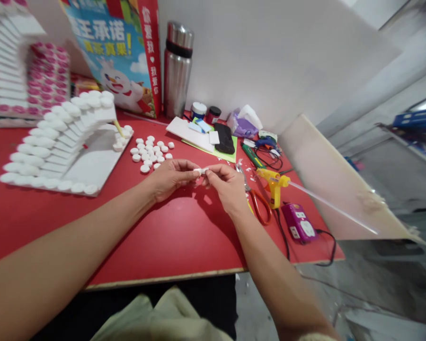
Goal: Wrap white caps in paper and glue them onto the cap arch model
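Between the fingertips of both hands is a small white piece [200, 171], mostly covered, so its exact kind cannot be made out. My left hand [170, 181] pinches its left end; my right hand [227, 183] pinches the right end. Both hands are just above the red table. Left of them lies a loose group of white rounded pieces [147, 155]. Farther left stands a white stair-like model [92, 161], its curved outer edge lined with similar white pieces. Pliers with red handles [261, 208] and a yellow glue gun [274, 182] with a long clear stick lie right of my right hand.
At the right edge of the red table [177, 237] sits a purple power socket block [300, 222] with cords. Behind are a steel flask [178, 71], a printed bag [120, 57], jars [199, 110], a black pouch [224, 138] and tissues [246, 121]. Another model [24, 71] with pink flowers stands back left.
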`<state>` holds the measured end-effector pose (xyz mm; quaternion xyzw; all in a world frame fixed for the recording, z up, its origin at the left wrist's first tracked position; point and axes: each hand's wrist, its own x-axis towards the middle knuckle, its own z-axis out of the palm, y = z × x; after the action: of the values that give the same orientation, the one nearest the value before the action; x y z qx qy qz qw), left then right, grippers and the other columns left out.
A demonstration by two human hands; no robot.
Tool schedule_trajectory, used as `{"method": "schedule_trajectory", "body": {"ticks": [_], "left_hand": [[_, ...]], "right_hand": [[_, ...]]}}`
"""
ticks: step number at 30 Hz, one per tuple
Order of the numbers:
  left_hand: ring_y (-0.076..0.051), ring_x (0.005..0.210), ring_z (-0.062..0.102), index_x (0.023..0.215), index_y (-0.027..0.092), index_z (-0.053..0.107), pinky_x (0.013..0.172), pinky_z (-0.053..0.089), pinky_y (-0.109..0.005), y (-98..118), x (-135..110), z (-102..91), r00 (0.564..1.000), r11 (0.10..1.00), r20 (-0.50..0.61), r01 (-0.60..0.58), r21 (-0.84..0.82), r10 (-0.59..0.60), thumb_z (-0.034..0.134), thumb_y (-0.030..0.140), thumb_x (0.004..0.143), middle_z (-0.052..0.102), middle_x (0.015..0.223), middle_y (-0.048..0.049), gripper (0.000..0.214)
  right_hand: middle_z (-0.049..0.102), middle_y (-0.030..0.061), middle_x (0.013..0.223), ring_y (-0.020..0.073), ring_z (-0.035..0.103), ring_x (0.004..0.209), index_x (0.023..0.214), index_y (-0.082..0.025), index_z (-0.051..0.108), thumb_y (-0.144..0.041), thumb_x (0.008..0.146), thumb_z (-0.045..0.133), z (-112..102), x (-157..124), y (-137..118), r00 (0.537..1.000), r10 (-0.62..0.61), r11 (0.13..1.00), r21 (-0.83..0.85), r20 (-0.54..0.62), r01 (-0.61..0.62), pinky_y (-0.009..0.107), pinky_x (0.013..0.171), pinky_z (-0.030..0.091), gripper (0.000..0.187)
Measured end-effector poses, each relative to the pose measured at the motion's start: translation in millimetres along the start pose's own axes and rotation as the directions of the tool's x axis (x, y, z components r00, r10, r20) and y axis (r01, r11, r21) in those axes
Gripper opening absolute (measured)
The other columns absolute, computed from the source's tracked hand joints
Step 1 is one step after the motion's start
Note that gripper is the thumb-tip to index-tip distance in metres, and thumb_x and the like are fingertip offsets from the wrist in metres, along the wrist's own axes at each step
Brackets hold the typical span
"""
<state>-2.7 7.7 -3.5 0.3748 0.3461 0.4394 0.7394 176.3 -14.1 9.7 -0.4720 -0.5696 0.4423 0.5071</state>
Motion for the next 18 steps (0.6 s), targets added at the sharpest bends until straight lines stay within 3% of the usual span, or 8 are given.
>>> {"method": "schedule_trajectory", "body": {"ticks": [6,18], "left_hand": [[-0.015,0.062,0.067,0.082,0.014,0.076,0.061,0.055,-0.027,-3.9,1.3,-2.5,0.999,1.000,-0.033,0.012,0.013,-0.012,0.099,0.032,0.059,0.074,0.073,-0.0060,0.037],[-0.015,0.064,0.069,0.078,0.013,0.074,0.064,0.055,-0.028,-3.6,2.8,-1.0,0.998,0.999,-0.039,-0.047,-0.017,0.047,0.099,0.031,0.058,0.074,0.072,-0.0056,0.037]], "right_hand": [[0.073,-0.0008,0.066,0.0135,0.066,0.059,0.086,-0.020,0.075,-0.030,0.085,0.072,4.3,-3.8,-5.4,1.000,-0.014,0.999,-0.042,-0.013,0.014,0.029,0.066,0.056,0.010],[0.075,0.0006,0.076,0.0149,0.069,0.070,0.095,-0.021,0.076,-0.032,0.089,0.069,3.6,-5.6,-3.2,0.998,-0.049,0.999,0.016,0.049,0.048,0.032,0.073,0.058,0.014]]}}
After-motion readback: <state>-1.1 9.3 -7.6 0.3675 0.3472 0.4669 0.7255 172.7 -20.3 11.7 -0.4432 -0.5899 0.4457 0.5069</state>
